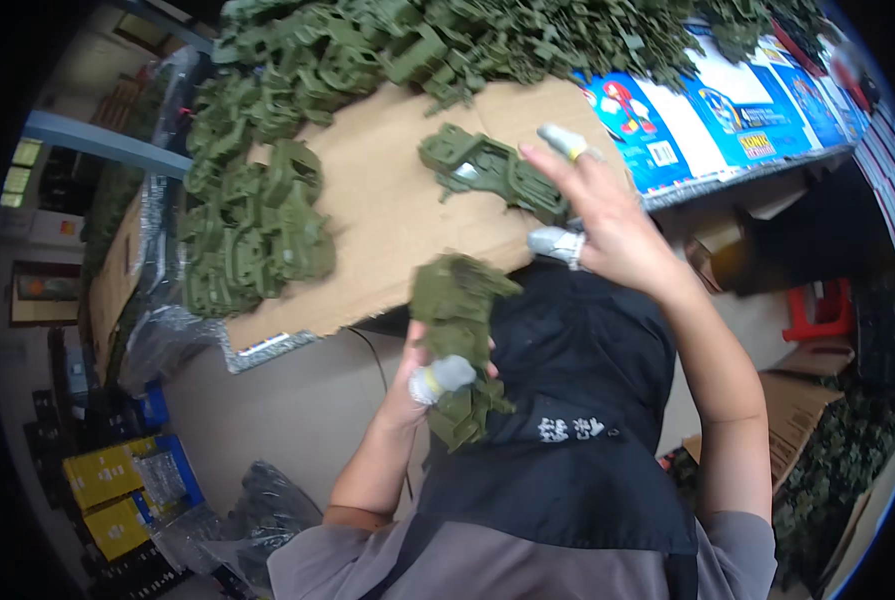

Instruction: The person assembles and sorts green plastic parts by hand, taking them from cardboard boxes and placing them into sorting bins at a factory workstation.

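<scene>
My left hand [419,385], with a white cover on the thumb, is closed round an olive-green molded plastic toy vehicle part [454,310]. It holds the part upright in front of the black apron, just off the table's near edge; the part is slightly blurred. Farther right, my right hand [617,225] has its fingers spread, with white covers on the thumb and one finger. It hovers at the right end of another olive-green toy vehicle part [492,172] lying on the cardboard [387,190]; whether the fingertips touch it I cannot tell.
Similar green parts [257,235] stand in a cluster at the left, and a large heap [367,50] covers the back. Blue printed boxes or sheets [737,115] lie at the right. A red stool [817,310] and an open carton [802,415] stand beyond my right arm.
</scene>
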A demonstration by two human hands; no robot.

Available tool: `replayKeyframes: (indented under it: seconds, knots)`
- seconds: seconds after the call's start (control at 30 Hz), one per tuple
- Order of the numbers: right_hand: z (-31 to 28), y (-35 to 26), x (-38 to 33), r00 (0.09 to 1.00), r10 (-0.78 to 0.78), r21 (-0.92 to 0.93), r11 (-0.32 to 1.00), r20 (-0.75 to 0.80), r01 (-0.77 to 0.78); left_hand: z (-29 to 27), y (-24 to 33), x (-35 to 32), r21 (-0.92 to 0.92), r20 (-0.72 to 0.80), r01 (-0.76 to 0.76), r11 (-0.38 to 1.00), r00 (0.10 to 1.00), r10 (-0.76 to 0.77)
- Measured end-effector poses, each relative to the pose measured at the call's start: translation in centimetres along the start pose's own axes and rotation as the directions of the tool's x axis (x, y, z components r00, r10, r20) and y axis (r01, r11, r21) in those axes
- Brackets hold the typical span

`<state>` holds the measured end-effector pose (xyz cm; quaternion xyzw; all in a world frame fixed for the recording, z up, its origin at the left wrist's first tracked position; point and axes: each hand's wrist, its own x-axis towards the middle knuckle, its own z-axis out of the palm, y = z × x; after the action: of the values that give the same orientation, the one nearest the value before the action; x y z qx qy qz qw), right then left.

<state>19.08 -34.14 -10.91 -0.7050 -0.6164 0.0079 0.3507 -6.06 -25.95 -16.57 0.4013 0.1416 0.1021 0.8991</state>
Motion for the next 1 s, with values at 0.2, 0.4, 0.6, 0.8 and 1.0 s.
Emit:
replayKeyframes:
  seconds: [0.2, 0.4, 0.6, 0.8, 1.0]
  knots:
    - [2.6, -1.6, -2.6, 0.97, 0.233, 0.497, 0.851, -0.068, -0.17, -0.3, 2.4, 0.2, 0.075, -0.325, -0.334, 0.94, 0.882, 0.34]
    - [5.7, -7.6, -7.6, 0.981, 0.183, 0.671, 0.718, 0.07, -0.182, 0.8, 0.2, 1.6, 0.405, -0.485, -0.239, 0.883, 0.762, 0.429]
    - [5.0, -7.9, -7.7, 0.983, 0.155, 0.564, 0.805, 0.097, -0.182, 0.9, -0.2, 2.1, 0.198, -0.532, -0.331, 0.923, 0.754, 0.385]
    - [4.7, -8.6, -8.3, 0.968, 0.139, 0.547, 0.804, 0.209, -0.234, 1.1, -0.6, 1.7, 0.309, -0.473, -0.373, 0.875, 0.738, 0.482]
    - [6.4, -7.4, -8.7, 0.916, 0.266, 0.924, 0.157, 0.3, -0.348, -1.1, -0.4, 1.2, 0.034, -0.4, -0.558, 0.829, 0.753, 0.523]
